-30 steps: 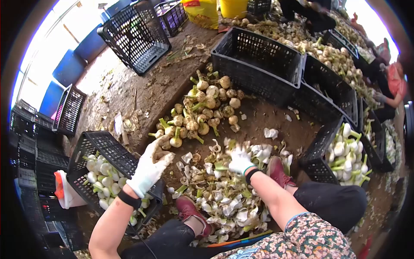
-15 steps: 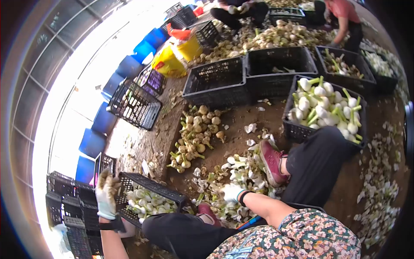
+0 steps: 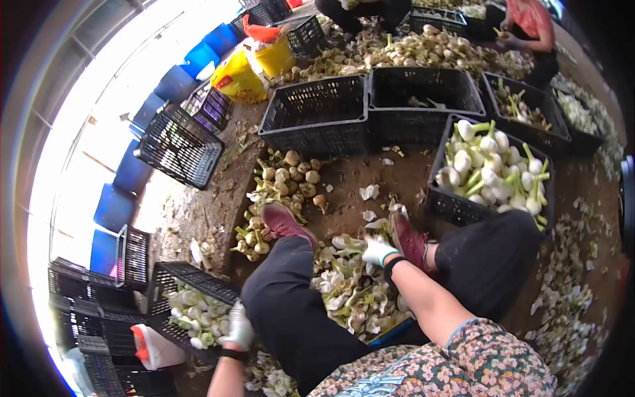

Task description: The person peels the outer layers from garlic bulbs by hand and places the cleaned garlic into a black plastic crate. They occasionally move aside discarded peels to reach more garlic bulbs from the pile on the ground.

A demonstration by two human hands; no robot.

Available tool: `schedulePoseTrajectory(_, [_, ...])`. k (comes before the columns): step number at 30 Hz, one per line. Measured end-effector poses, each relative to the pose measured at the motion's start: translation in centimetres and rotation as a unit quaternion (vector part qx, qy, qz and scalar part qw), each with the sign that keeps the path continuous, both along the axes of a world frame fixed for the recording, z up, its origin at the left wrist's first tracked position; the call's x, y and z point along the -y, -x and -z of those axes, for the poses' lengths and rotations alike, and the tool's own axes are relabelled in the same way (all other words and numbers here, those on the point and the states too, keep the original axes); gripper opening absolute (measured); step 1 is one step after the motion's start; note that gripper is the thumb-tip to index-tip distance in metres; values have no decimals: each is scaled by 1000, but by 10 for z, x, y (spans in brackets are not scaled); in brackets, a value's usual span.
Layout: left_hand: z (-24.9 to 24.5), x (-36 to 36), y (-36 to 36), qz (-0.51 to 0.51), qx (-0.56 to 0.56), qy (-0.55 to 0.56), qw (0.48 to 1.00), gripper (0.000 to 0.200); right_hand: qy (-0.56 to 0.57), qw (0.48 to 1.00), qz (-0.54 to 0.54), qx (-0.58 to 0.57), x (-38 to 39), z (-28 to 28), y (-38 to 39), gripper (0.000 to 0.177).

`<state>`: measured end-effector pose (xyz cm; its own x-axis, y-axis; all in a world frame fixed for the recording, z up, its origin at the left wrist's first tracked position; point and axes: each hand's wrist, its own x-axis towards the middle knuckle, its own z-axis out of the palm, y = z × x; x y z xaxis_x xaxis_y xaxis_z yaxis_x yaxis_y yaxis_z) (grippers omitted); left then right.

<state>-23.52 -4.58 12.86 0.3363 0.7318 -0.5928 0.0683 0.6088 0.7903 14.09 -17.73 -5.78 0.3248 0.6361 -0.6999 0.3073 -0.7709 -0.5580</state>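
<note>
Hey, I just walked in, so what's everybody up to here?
A person in a floral top sits amid garlic. Their gloved left hand is at the edge of a tilted crate of pale, clean bulbs. The gloved right hand is over a heap of peelings between the legs; whether it grips anything is unclear. Brownish bulbs lie piled beside and beyond the left shoe. A fuller crate stands beyond the right knee. Other people are at the back.

Two gloved hands [image 3: 239,327] [image 3: 380,251], two wristbands [image 3: 233,354] [image 3: 394,265] and two red shoes [image 3: 288,221] [image 3: 410,243] are showing. Two other people [image 3: 360,12] [image 3: 531,30] are appearing. Two crates [image 3: 198,275] [image 3: 455,209] of white bulbs [image 3: 493,165] (too many for counting) are flanking the legs [image 3: 281,291]; one yellow bag [image 3: 239,81] is standing by one yellow bucket [image 3: 276,61].
</note>
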Motion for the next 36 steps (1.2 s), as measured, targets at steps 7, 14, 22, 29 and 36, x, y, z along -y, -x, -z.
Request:
schedulePoseTrajectory(7, [154, 12, -81, 71, 15, -86, 994, 35, 124, 969, -212, 17, 32, 25, 29, 82])
schedulePoseTrajectory(14, [267, 45, -139, 207, -48, -195, 957, 38, 134, 911, -390, -17, 49, 87, 49, 68])
schedulePoseTrajectory(22, [264, 65, 49, 542, -333, -357, 684, 35, -17, 905, -420, -67, 77, 78, 66, 42])
schedulePoseTrajectory(29, [231, 191, 185, 582, -528, -152, 599, 45, -201, 916, -347, -7, -9, -11, 75, 29])
schedulePoseTrajectory(36, [232, 117, 199, 353, -357, -343, 794, 42, -180, 909, -259, 272, -53, -73, -73, 22])
